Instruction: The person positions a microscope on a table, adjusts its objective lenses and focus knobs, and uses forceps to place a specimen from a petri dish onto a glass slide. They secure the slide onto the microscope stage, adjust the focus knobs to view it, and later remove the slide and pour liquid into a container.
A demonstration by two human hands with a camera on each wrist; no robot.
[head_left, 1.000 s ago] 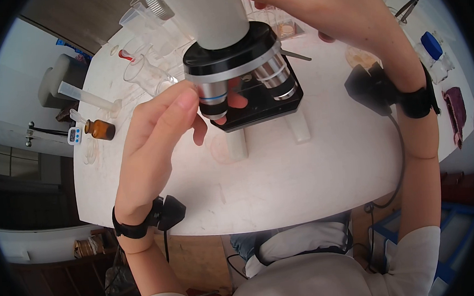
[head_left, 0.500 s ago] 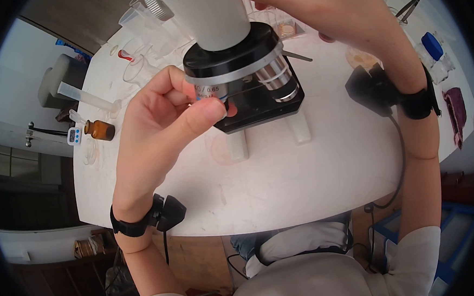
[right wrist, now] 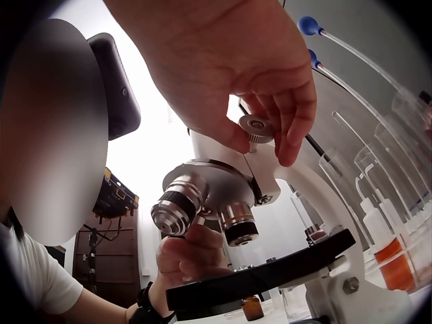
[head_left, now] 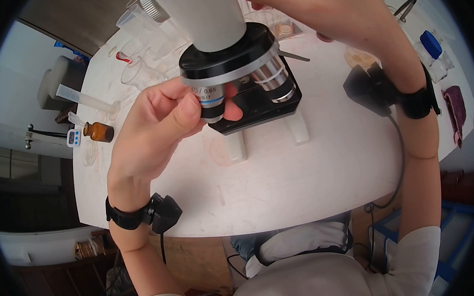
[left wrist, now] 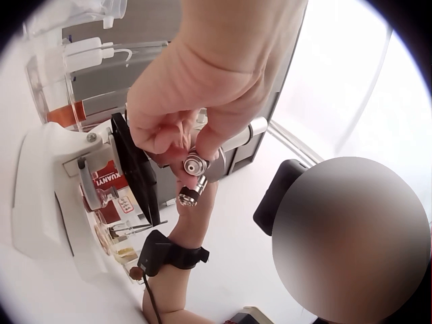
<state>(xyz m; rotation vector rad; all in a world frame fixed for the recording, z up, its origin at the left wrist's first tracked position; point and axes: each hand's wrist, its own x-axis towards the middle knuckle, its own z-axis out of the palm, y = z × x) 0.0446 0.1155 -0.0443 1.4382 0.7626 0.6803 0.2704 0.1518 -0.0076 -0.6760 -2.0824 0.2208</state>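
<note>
A white microscope [head_left: 205, 19] stands on the table with its black stage [head_left: 261, 106] below the nosepiece [head_left: 228, 56]. My left hand [head_left: 156, 117] pinches the blue-ringed objective lens [head_left: 206, 95], marked 40 / 0.65, with the thumb on its near left side and fingertips behind it. A second objective lens [head_left: 273, 80] sits to its right, untouched. In the right wrist view, my right hand [right wrist: 236, 74] reaches over the ridged focus knob [right wrist: 256, 128], thumb on one side and curled fingers on the other. The head view hides those fingertips behind the microscope.
Left of the microscope are glass beakers [head_left: 134, 70], a fallen graduated cylinder [head_left: 84, 97], a brown bottle [head_left: 99, 132] and a small timer [head_left: 73, 138]. Rightward lie a petri dish [head_left: 359, 58], a blue-capped jar [head_left: 431, 44] and a purple cloth [head_left: 454, 107].
The left thumb crossed the front of the lens, then drew back to its left side. The lens has turned, bringing its printed numbers into view. The right hand stays nearly still.
</note>
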